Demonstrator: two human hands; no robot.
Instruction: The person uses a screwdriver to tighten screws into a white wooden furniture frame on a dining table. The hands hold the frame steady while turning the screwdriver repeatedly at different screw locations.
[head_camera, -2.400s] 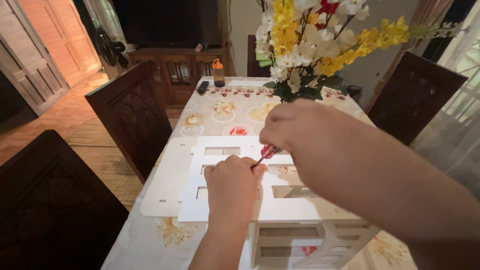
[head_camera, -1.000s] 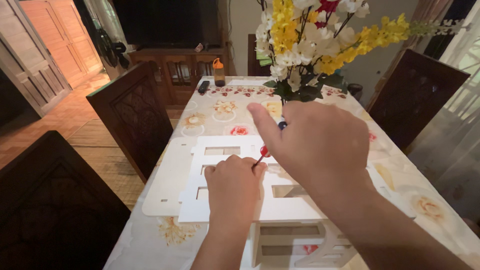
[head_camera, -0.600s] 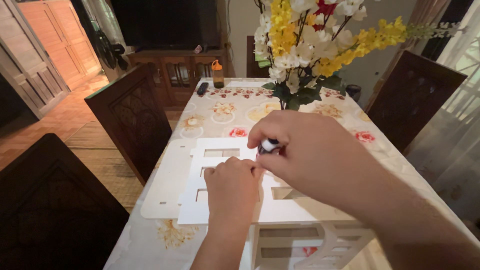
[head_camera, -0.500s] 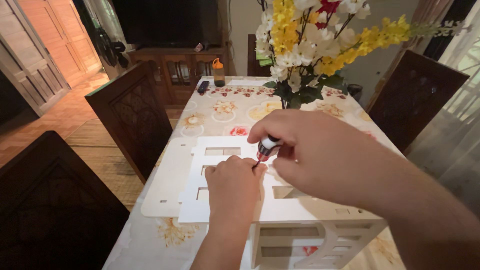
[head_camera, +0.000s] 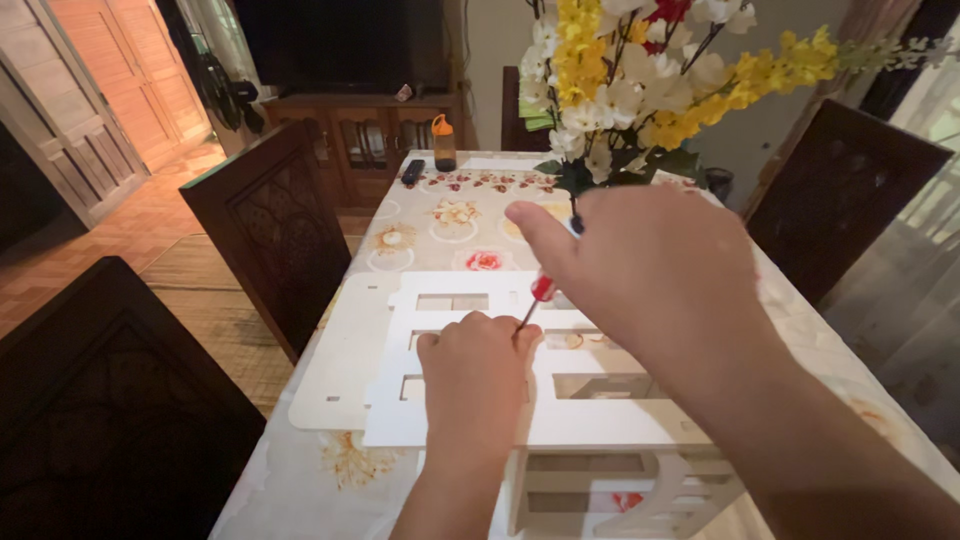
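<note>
My right hand (head_camera: 660, 265) closed round a small red-handled screwdriver (head_camera: 540, 291), tip angled down-left | my left hand (head_camera: 475, 375) curled, pressing the white cut-out panel (head_camera: 600, 420) mid-table | fastening under way; remaining screws cannot be told | flower bouquet (head_camera: 640, 80) far right.

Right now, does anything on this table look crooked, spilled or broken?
Nothing stands out. The white cut-out panel lies flat under the left hand, the right hand holds a red-handled screwdriver, and the orange-capped bottle stands upright.
</note>
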